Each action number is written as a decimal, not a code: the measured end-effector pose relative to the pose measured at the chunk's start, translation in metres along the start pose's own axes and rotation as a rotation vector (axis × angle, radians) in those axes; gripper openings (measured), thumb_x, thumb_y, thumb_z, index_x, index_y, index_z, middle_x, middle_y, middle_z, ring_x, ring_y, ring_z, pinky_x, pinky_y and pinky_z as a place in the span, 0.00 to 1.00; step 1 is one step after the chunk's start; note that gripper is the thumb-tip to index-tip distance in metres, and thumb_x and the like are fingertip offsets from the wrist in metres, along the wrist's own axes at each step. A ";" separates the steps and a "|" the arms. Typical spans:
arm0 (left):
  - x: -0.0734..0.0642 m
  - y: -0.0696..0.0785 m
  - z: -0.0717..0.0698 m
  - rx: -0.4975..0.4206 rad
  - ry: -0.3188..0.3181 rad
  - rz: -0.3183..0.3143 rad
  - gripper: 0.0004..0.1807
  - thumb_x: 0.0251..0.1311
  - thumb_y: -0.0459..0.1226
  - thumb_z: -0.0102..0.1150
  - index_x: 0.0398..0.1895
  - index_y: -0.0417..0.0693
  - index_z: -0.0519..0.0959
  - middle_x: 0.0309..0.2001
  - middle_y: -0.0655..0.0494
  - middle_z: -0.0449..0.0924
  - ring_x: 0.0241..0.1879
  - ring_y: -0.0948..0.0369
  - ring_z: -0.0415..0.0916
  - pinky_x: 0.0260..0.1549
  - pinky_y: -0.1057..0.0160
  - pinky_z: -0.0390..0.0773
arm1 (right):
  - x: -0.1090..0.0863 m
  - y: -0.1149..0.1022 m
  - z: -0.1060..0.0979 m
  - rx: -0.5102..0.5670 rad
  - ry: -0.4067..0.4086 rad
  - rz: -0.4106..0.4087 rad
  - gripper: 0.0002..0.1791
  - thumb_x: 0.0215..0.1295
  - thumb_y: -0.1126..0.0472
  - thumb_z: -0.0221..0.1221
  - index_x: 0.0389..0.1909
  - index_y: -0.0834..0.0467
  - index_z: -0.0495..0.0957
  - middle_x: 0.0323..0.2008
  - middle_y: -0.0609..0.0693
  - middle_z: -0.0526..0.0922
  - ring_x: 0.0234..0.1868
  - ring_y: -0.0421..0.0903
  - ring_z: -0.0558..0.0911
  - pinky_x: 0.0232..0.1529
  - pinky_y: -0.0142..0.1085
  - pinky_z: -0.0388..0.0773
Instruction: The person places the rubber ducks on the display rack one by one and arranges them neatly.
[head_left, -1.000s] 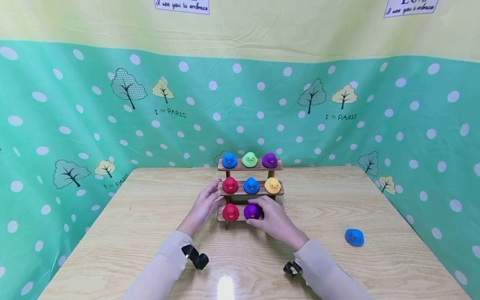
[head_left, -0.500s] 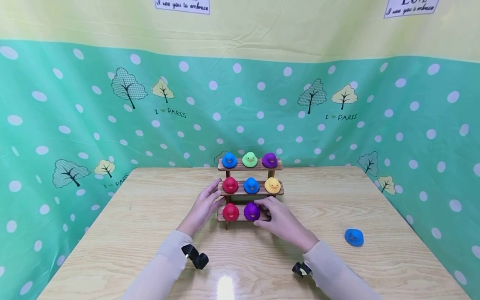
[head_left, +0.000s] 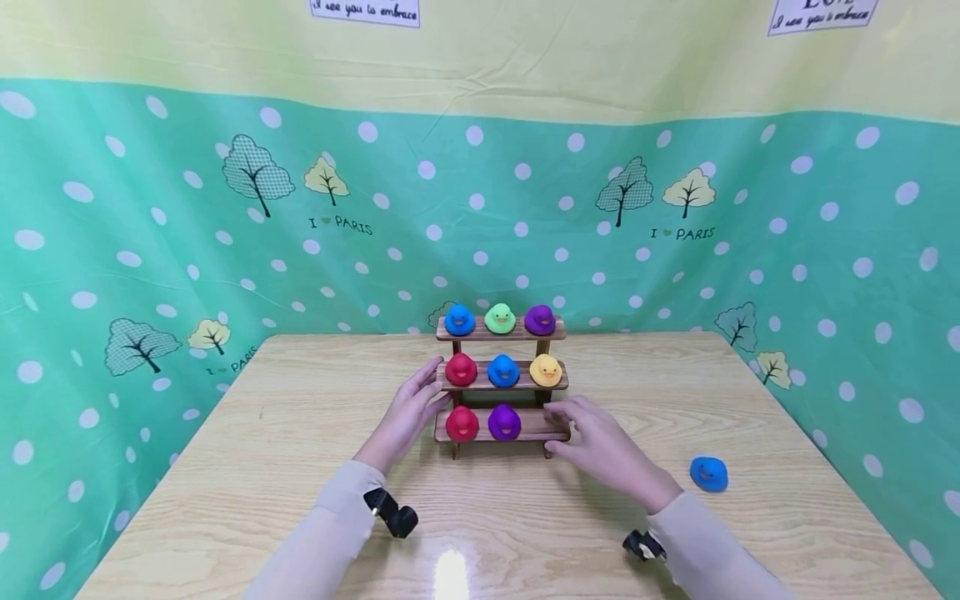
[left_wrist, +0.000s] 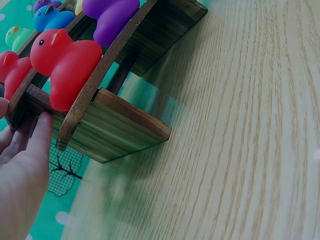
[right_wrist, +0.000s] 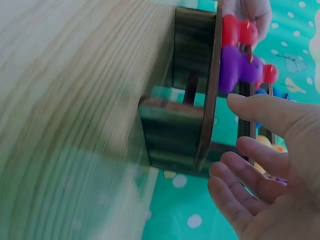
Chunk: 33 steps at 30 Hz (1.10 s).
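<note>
A three-tier wooden display stand (head_left: 534,425) holds several rubber ducks. On its bottom tier sit a red duck (head_left: 462,424) and a purple duck (head_left: 505,422), side by side. My left hand (head_left: 406,414) holds the stand's left end at the middle tier, thumb and fingers about the board's edge. Beside the right end of the bottom tier is my right hand (head_left: 600,439), with fingers spread and loosely bent. Nothing lies between its thumb and fingers (right_wrist: 260,150) in the right wrist view. Bare board shows right of the purple duck.
The middle tier carries a red duck (head_left: 461,370), a blue duck (head_left: 503,372) and a yellow duck (head_left: 546,371). Above them sit blue, green (head_left: 499,319) and purple ducks. Another blue duck (head_left: 708,474) lies on the table at right. A patterned curtain (head_left: 480,233) hangs behind.
My right hand has let go of the purple duck and moved right, past the bottom tier's end. The purple duck stays on the tier. My left hand keeps its place.
</note>
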<state>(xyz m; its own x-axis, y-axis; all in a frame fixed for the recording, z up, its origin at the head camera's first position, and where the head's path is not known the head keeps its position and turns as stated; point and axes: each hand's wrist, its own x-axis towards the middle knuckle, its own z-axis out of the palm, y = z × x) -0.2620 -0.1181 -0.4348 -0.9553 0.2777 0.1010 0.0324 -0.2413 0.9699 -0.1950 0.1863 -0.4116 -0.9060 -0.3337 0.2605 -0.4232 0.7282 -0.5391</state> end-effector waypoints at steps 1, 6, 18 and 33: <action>0.000 0.000 0.000 0.000 -0.004 0.003 0.30 0.77 0.31 0.39 0.79 0.36 0.48 0.79 0.37 0.35 0.77 0.47 0.39 0.69 0.49 0.64 | -0.002 0.002 -0.002 -0.004 0.002 0.003 0.28 0.59 0.60 0.72 0.61 0.59 0.77 0.52 0.51 0.80 0.51 0.52 0.80 0.53 0.49 0.81; 0.000 -0.001 0.000 0.001 0.008 0.000 0.30 0.77 0.30 0.39 0.79 0.36 0.49 0.79 0.38 0.36 0.77 0.47 0.40 0.69 0.50 0.64 | -0.011 0.015 -0.012 -0.033 0.008 0.018 0.28 0.60 0.59 0.71 0.62 0.59 0.77 0.55 0.52 0.80 0.53 0.55 0.80 0.53 0.52 0.81; 0.001 -0.001 -0.001 0.010 -0.004 0.007 0.30 0.77 0.30 0.38 0.79 0.35 0.48 0.79 0.36 0.36 0.77 0.45 0.37 0.70 0.49 0.63 | -0.045 0.054 -0.047 -0.123 0.006 0.102 0.27 0.62 0.58 0.69 0.62 0.61 0.77 0.58 0.58 0.78 0.59 0.63 0.75 0.56 0.61 0.76; 0.000 -0.001 0.000 -0.001 0.002 0.003 0.30 0.77 0.31 0.40 0.79 0.36 0.48 0.79 0.37 0.36 0.77 0.46 0.39 0.70 0.49 0.63 | -0.088 0.119 -0.088 -0.182 -0.046 0.214 0.33 0.58 0.51 0.72 0.58 0.69 0.77 0.57 0.69 0.77 0.60 0.72 0.71 0.56 0.67 0.72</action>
<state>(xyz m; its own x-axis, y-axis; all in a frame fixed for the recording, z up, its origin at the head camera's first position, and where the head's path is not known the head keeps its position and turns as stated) -0.2621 -0.1183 -0.4354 -0.9558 0.2754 0.1030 0.0345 -0.2429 0.9694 -0.1650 0.3546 -0.4282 -0.9758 -0.1842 0.1178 -0.2171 0.8792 -0.4242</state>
